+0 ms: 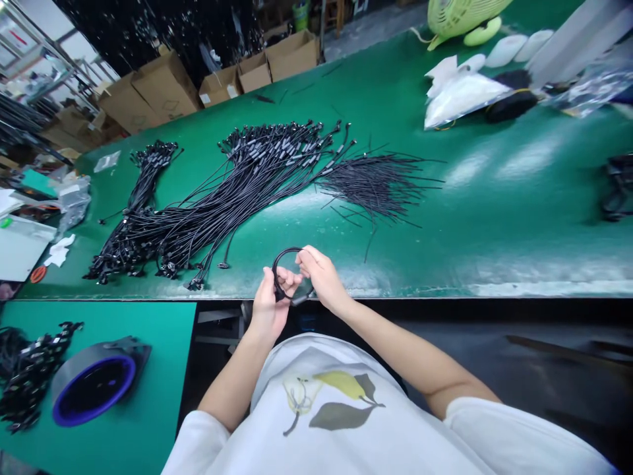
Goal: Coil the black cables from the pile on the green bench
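Observation:
A black cable point(281, 256) is wound into a small loop in front of my body, over the near edge of the green table. Its left side is pinched by my left hand point(273, 297), between the thumb and the curled fingers. My right hand point(319, 270) is closed at the loop's upper right, with its fingertips on the cable. A thicker grey piece point(299, 299) shows on the loop's lower side. Just beyond my hands lies a big bundle of black cables point(222, 198) with connectors at the ends.
Thin black cable ties point(376, 181) lie in a heap right of the bundle. A smaller cable bunch point(146, 175) is at the left. At lower left, a tape roll point(64, 382) rests on another green surface. White plastic bags point(459, 95) and a green fan point(459, 20) stand far right.

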The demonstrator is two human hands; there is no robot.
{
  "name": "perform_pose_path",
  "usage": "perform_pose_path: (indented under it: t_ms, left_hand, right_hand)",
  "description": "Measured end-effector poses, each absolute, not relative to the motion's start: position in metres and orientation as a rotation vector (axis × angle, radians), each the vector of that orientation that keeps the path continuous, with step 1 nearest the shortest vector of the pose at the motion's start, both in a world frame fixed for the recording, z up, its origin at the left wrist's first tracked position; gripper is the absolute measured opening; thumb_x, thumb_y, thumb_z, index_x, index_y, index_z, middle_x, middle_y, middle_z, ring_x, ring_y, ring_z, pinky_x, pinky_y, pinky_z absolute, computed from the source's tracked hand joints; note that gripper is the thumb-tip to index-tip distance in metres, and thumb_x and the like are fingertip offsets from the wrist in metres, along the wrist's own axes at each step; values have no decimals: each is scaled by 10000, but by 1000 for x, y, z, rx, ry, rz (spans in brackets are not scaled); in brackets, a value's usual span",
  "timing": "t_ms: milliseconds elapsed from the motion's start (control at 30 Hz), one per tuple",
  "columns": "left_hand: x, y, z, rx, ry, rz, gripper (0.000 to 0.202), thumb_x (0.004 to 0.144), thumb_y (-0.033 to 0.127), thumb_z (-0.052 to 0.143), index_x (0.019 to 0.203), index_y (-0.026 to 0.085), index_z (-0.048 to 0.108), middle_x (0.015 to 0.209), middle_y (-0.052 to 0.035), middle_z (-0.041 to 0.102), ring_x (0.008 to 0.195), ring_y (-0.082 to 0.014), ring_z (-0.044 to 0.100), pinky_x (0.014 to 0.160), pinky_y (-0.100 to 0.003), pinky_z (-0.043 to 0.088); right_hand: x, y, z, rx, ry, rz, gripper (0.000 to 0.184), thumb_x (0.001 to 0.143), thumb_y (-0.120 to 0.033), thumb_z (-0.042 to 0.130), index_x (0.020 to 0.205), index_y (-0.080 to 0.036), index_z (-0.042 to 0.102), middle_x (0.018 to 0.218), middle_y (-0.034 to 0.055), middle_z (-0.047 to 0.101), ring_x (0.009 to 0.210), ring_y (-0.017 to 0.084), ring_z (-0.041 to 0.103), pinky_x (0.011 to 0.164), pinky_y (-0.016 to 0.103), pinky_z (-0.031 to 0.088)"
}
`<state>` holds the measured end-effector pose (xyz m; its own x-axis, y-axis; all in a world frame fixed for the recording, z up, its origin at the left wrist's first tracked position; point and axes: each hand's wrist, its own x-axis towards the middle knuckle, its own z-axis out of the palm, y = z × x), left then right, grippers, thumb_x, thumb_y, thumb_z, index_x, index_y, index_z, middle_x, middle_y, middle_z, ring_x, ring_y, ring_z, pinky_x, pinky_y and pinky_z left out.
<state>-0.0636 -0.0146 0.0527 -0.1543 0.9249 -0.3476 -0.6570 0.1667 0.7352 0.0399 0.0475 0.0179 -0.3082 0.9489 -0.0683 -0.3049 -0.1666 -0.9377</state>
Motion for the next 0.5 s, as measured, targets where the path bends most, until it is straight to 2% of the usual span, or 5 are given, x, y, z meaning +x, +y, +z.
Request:
perform_pose_path:
  t_ms: [133,200,333,400,500]
  left_hand:
    - [-68,-14,61,148,838,1414,325,996,356,422,774,148,536,556,72,345,435,-32,373,541,-162,440]
    - [-78,-12,68,90,760,1434,328,1017,295,372,781,134,532,528,90,291,367,-12,275,431,-118,351]
    - [-111,-10,87,109,623,1595,349,1035,304,301,863,124,544,520,85,334,359,-6,329,380,-84,312]
    - [-129,-12,96,139,581,1648,336,1039,306,290,955,112,552,525,84,373,368,-6,365,383,-77,325]
    - [-150,-17,105,158,553,1666,324,1040,260,280,1099,69,535,555,73,431,407,-7,419,424,-74,365]
  right_hand:
    - [41,50,20,-825,-770,2037,378,783,-535,646,787,-183,509,557,-104,243,460,41,225,424,177,251]
    - [44,43,20,-820,-735,2144,386,735,-500,700,852,-176,526,603,-89,337,485,36,316,431,158,304]
    - [59,20,10,-913,-1142,2141,367,764,-387,661,1054,-209,524,795,-26,527,642,92,551,525,205,473]
    - [74,14,5,-993,-1454,2026,326,843,-374,551,1128,-220,516,786,-22,551,559,92,531,480,219,454]
    - [106,24,2,-1142,-1879,1367,275,929,-355,435,1108,-210,584,877,40,637,663,136,594,597,273,485]
